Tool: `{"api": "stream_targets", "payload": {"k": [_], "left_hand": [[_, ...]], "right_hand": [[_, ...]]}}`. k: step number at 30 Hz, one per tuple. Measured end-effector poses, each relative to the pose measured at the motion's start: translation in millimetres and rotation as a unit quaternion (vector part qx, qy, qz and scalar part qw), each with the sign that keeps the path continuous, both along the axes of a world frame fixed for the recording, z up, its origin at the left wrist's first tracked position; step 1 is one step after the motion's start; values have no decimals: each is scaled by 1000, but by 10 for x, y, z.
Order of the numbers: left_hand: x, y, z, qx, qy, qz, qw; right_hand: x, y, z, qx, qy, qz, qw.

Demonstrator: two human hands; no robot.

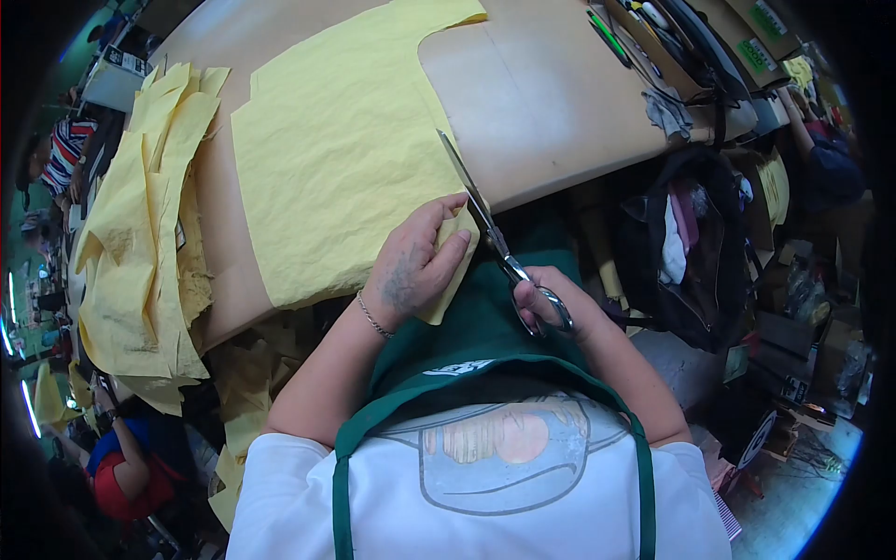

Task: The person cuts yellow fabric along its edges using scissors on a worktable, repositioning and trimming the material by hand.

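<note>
A large piece of yellow fabric (336, 168) lies over the table, its near edge hanging off the front. My left hand (415, 266) grips that edge between thumb and fingers, close beside the blades. Metal scissors (495, 238) are in my right hand (553, 297), with fingers through the handle loops. Their blades point up and away from me along the fabric's right edge. Whether the blades are cutting into the fabric I cannot tell.
A stack of yellow fabric pieces (140, 243) drapes over the left side of the table (523, 84). At the back right stands a box of pens and tools (653, 42). A dark open bag (695, 243) hangs at right. Other people (131, 467) are at left.
</note>
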State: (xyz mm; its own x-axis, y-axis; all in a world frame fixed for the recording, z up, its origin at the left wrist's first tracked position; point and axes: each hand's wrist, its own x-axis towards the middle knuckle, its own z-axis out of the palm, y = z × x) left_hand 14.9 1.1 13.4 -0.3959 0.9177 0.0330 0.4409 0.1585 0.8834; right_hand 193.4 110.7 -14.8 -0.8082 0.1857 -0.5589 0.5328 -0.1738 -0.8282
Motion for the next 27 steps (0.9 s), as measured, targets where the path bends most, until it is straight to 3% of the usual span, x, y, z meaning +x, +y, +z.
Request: {"api": "stream_targets", "payload": {"k": [5,20,27], "left_hand": [[8,32,52,-45,-64,11,997],[27,41,7,-5,-85,24,996],[29,39,102,-42,-95,21,994]], "right_hand": [[34,-11,61,36,-31,-13,999],[114,-29,135,59,-57,-39,996],[125,-50,125,64,-67,-41,995]]}}
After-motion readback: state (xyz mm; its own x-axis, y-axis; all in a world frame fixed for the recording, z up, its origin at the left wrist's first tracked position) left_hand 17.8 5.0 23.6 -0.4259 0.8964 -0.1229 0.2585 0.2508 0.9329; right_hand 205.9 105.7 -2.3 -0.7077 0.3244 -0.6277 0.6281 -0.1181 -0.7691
